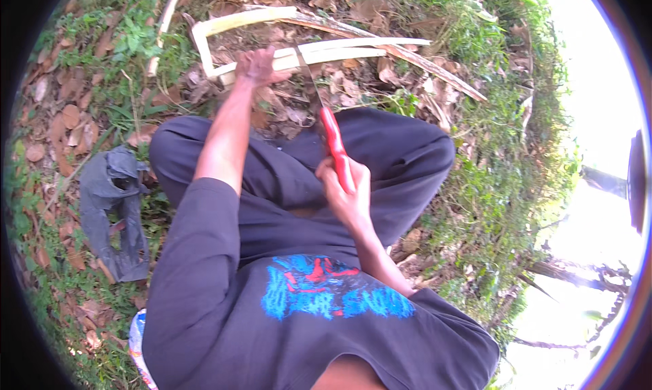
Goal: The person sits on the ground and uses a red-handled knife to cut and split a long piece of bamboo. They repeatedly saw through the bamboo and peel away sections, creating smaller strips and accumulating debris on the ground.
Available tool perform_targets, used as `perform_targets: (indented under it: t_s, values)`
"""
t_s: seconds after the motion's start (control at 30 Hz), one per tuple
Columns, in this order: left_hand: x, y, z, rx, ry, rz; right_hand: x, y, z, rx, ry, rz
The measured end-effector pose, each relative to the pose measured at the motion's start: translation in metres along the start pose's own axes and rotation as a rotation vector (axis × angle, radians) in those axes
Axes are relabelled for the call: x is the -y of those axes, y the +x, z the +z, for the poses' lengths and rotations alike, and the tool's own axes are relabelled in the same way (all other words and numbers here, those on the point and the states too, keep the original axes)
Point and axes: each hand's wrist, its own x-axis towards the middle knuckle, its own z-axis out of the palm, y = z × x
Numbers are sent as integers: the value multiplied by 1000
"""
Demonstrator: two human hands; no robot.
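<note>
In front of my crossed legs lies a pale stripped stalk [338,50], bent into an angular shape with two long strips running side by side to the right. My left hand [255,67] is closed around these strips near their left end, pressing them low over the leaves. Held in my right hand [348,190] is a red-handled saw [332,133], its handle pointing away from me. The narrow dark blade lies across the strips, just right of my left hand. Its teeth are too small to make out.
Brown split stalks [435,69] lie behind and to the right of the strips. A dark grey plastic bag [112,210] rests on the ground left of my knee. Part of a white and blue packet [138,342] shows by my left side. Dry leaves and grass [489,186] surround me.
</note>
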Motion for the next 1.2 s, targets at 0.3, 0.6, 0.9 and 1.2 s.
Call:
perform_targets:
  t_s: [0.3,0.6,0.9,1.2]
  values:
    - [-6,-5,-13,-11,-24,-19,-1,10,11,7,-34,-43]
    - [-4,-4,-10,11,-8,-2,-9,39,31,-6,-186,-120]
    - [-6,-8,-9,-87,-30,48,-14,77,11,19,-155,-118]
    - [2,3,10,-53,35,8,-17,72,16,15,-88,-94]
